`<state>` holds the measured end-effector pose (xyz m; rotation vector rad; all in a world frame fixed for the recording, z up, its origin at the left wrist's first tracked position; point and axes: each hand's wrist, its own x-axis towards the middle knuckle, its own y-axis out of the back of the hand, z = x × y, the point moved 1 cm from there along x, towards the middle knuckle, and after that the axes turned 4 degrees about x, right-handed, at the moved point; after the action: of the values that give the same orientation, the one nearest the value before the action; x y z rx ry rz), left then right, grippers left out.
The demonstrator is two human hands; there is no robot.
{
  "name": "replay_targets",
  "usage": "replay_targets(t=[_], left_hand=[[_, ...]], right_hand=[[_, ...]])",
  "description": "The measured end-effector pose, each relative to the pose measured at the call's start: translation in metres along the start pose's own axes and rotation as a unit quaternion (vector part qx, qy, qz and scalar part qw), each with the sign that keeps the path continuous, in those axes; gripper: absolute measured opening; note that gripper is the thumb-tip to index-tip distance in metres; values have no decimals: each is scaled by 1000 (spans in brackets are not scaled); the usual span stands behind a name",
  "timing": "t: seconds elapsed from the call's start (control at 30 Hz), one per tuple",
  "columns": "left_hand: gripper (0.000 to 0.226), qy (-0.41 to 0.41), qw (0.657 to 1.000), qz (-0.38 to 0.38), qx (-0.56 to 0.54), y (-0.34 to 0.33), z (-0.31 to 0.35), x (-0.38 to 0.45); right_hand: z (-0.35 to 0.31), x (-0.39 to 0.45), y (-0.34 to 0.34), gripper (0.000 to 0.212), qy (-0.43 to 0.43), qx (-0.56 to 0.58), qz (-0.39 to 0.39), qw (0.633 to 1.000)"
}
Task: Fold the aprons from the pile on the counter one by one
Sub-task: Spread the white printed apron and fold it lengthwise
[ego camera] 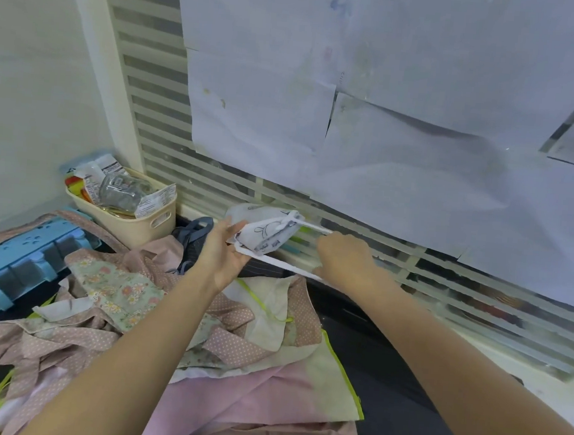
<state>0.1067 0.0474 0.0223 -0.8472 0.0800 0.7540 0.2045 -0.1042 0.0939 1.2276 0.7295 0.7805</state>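
1. Left hand holds a small folded white printed-fabric apron bundle up over the dark worktop, thumb & fingers clamped on its near end.
2. Right hand grips the bundle's white tie strap, pulled taut betw. both hands; fingers prob. curled round it, hidden from here.
3. Pile of pink dotted & floral cloth aprons covers worktop's left side, under left forearm.
4. Cream plastic basket w/ packets at back-left corner, blue plastic rack along left edge.
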Motion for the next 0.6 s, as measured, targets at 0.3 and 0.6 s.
replay_targets(t=[0.3,0.6], left_hand=[[23,27,975,-63,209,11,18,4],[40,39,961,-161,223,12,22,-5]], right_hand=[[13,21,-11,34,-22,107,126,986],[26,34,-8,50,-205,709,199,645]])
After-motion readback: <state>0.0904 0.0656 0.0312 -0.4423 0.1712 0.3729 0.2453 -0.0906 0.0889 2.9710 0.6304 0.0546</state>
